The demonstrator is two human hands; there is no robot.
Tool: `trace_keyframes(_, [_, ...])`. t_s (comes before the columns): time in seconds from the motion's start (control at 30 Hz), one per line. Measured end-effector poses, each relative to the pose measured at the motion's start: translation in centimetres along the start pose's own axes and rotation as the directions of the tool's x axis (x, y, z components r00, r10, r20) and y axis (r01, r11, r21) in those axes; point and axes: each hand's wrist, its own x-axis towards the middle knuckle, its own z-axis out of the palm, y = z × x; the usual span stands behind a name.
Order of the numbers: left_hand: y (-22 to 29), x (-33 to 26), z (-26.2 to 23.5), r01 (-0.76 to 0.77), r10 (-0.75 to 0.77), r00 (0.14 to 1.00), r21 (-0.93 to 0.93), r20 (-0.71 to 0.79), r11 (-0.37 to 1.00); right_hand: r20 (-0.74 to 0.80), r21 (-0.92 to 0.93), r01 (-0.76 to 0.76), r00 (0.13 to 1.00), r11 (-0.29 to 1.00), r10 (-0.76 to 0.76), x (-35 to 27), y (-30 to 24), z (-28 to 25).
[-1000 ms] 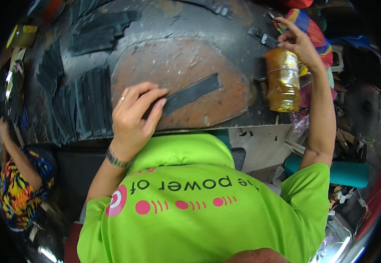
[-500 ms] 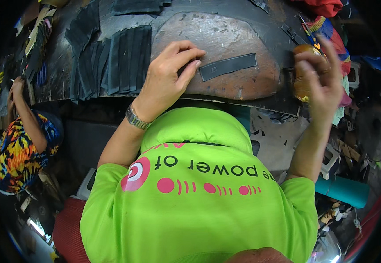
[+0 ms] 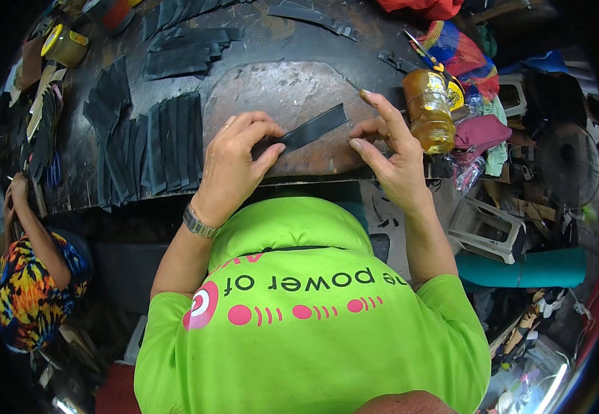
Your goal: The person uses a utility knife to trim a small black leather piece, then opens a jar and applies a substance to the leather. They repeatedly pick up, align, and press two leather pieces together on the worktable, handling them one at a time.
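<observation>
A black rubber strip (image 3: pixel 311 129) lies slanted on a worn brown patch of the dark work surface (image 3: pixel 272 90). My left hand (image 3: pixel 237 165) pinches the strip's left end between thumb and fingers; a metal watch is on that wrist. My right hand (image 3: pixel 390 157) is at the strip's right end, its fingers closed on a thin stick with a yellowish tip (image 3: pixel 361 90) that points up and away from me. A jar of amber liquid (image 3: pixel 429 110) stands just right of that hand.
Rows of cut black strips (image 3: pixel 168 138) lie left of my hands, with more at the far edge. Tape rolls (image 3: pixel 65 45) sit at the upper left. Another person in a colourful shirt (image 3: pixel 30 290) sits at the lower left. A white stool (image 3: pixel 485 228), a teal roll (image 3: pixel 527 269) and a fan (image 3: pixel 561 165) stand at the right.
My right hand has left the amber jar and come to the strip's right end with the thin stick. My left hand has stayed on the strip's left end.
</observation>
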Motion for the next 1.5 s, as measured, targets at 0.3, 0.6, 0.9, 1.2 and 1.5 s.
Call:
trace_keyframes(0.3, [0.1,0.2,0.1,-0.002,0.003,0.999,0.0,0.05,1.0,-0.079,0.058,0.013,0.997,0.998,-0.009,0.5,1.7,2.0])
trace_keyframes(0.6, [0.0,0.0,0.3,-0.016,0.014,0.999,0.068,0.031,0.998,-0.004,-0.178,0.048,0.999,0.983,-0.049,2.4,2.5,3.4])
trace_keyframes(0.9, [-0.6,0.6,0.2,0.306,-0.248,0.946,-0.313,0.211,0.899,-0.119,-0.185,0.094,0.986,0.978,-0.117,-1.0,0.8,1.3])
trace_keyframes(1.2, [-0.5,1.2,1.2,0.372,-0.262,0.916,-0.889,0.304,0.268,-0.409,-0.353,-0.168,0.912,0.92,0.01,-7.1,1.7,-1.8])
trace_keyframes(1.5, [1.3,1.5,2.8,0.547,-0.307,0.836,-0.732,0.454,0.407,-0.501,-0.538,-0.335,0.865,0.774,0.026,-8.7,3.7,-2.9])
